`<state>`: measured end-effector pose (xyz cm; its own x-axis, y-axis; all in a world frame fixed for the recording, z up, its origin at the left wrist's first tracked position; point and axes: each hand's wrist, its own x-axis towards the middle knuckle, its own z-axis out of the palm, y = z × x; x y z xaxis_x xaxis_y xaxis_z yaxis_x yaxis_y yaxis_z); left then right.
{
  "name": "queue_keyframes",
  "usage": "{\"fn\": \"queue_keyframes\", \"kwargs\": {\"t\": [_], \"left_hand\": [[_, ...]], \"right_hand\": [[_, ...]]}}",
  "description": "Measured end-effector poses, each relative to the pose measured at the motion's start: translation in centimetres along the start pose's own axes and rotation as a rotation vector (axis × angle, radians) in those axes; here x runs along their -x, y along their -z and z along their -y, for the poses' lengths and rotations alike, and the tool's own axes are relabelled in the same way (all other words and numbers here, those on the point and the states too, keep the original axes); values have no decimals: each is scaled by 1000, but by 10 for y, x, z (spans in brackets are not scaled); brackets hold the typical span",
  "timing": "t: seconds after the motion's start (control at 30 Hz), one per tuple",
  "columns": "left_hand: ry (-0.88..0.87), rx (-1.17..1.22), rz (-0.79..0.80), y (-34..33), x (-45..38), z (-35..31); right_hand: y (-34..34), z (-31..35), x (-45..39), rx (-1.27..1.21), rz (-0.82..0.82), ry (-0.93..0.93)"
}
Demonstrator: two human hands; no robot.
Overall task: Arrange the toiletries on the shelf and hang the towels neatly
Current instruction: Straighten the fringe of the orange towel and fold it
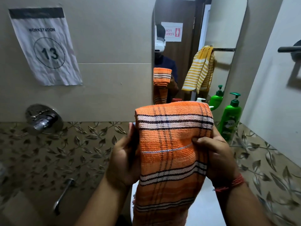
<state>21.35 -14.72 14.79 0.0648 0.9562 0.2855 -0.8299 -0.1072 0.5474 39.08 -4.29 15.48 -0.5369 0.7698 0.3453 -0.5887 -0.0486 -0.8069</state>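
An orange towel (171, 144) with white and dark stripes hangs folded lengthwise in front of me. My left hand (123, 157) holds its left edge, fingers behind the cloth. My right hand (216, 154) grips its right edge, thumb pressed on the front. A green pump bottle (230, 121) stands to the right of the towel against the mirror. Just behind the towel's top edge shows the top of a white pump bottle (200, 100). In the mirror (234, 22) I see the reflection of a yellow striped towel (200, 70) draped over a rail.
A workstation 13 paper sign (45, 46) is taped to the left wall. Below it sit a chrome wall valve (43, 119) and a chrome tap (63, 194). A grey wall fitting (291, 49) juts out at the right edge. Leaf-patterned tiles cover the lower wall.
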Motion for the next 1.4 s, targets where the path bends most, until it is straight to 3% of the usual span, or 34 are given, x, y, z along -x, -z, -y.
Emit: {"fn": "queue_keyframes", "kwargs": {"t": [0.1, 0.2, 0.33, 0.43, 0.63, 0.73, 0.87, 0.93, 1.0, 1.1, 1.2, 1.33, 1.4], "left_hand": [[-28, 115, 126, 11, 4, -1], [-169, -87, 79, 17, 6, -7], [-135, -335, -121, 8, -1, -10], [-252, -611, -254, 9, -8, -14], [-315, -517, -372, -2, -13, -24], [-332, -481, -354, -4, -12, -24], [-153, -387, -176, 1, -2, -14], [-39, -456, -68, 6, 3, -7], [-27, -598, -109, 8, 0, -1], [-271, -763, -338, -2, -13, 1], [-386, -782, -415, -13, -27, -4], [-398, -839, -475, -22, -30, -16], [-271, -792, -383, -18, -23, -23]], "right_hand": [[-1, -1, -3, 6, -8, 8], [-2, -1, -4, -1, -11, 9], [-4, -2, -4, -2, -13, 11], [-6, -1, -4, 7, -18, 13], [-7, 8, -5, 118, -52, 56], [-9, 7, -5, 105, -74, 67], [-12, 6, -10, 78, -120, 78], [-11, 6, -15, 79, -125, 66], [-9, 6, -17, 92, -102, 60], [-5, 7, -15, 78, -2, 65], [4, 6, -7, 80, 148, -29], [6, -7, 2, 163, 171, -105], [2, -9, 1, 149, 120, -64]]}}
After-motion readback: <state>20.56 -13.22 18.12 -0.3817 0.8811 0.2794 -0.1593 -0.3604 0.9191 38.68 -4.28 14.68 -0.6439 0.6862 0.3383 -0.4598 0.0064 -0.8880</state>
